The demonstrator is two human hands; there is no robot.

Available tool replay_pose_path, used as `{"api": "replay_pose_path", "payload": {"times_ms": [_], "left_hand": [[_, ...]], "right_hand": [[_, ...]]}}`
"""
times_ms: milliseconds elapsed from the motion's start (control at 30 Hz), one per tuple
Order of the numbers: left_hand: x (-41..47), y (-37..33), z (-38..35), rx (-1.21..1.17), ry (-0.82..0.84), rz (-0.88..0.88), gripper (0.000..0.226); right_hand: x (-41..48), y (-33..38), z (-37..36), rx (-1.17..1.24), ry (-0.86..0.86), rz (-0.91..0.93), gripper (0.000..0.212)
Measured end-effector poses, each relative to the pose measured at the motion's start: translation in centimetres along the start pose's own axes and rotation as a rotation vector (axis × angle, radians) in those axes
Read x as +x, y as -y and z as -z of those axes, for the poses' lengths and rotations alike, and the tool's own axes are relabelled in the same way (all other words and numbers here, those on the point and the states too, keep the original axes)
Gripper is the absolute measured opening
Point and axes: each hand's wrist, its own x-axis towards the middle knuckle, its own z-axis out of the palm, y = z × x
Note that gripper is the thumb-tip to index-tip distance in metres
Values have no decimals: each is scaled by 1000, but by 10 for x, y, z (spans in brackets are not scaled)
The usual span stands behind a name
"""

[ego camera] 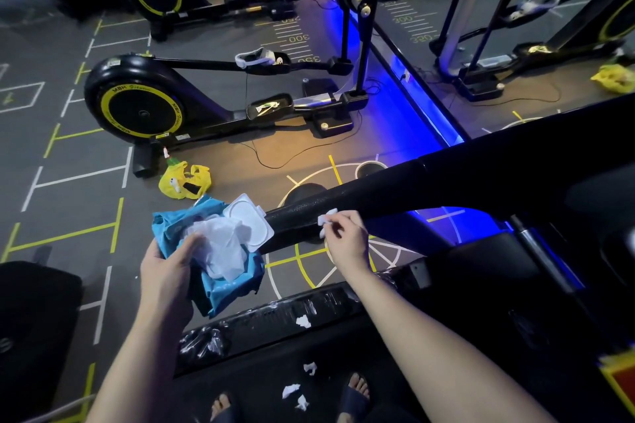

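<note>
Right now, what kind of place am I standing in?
Probably a gym: black elliptical trainers with yellow-ringed flywheels stand on a grey floor painted with numbered distance lines.

elliptical trainer on marked floor | yellow bag just beside | white crumpled scraps below

Your left hand, right hand, forearms: bare. Dark open-toed slides on your feet, bottom centre.

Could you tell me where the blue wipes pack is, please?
Head view, left of centre: the left hand holds the blue wipes pack beside the black handrail.
</note>
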Motion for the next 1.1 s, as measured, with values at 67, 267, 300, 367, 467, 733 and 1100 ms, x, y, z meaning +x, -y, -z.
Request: {"api": "replay_pose_path", "payload": {"times_ms": [67,267,300,367,467,733,1100], "left_hand": [[0,1,1,-11,-6,8,20],[3,3,10,-41,-12,26,22],[3,4,12,-44,-25,29,23],[4,6,15,-56,-45,43,25],[5,7,19,-66,-67,66,27],[8,3,16,-70,-76,74,23],[-2,-2,21,-139,-253,8,30]], "right_hand": [[-1,3,6,8,4,4,20],[25,-6,60,100,-353,-150,16],[33,-10,67,98,-372,-160,17],[43,-11,73,73,-351,-151,19],[41,0,60,22,-256,-130,21],[10,26,-17,24,63,-23,21],[9,21,31,190,101,-175,14]]}}
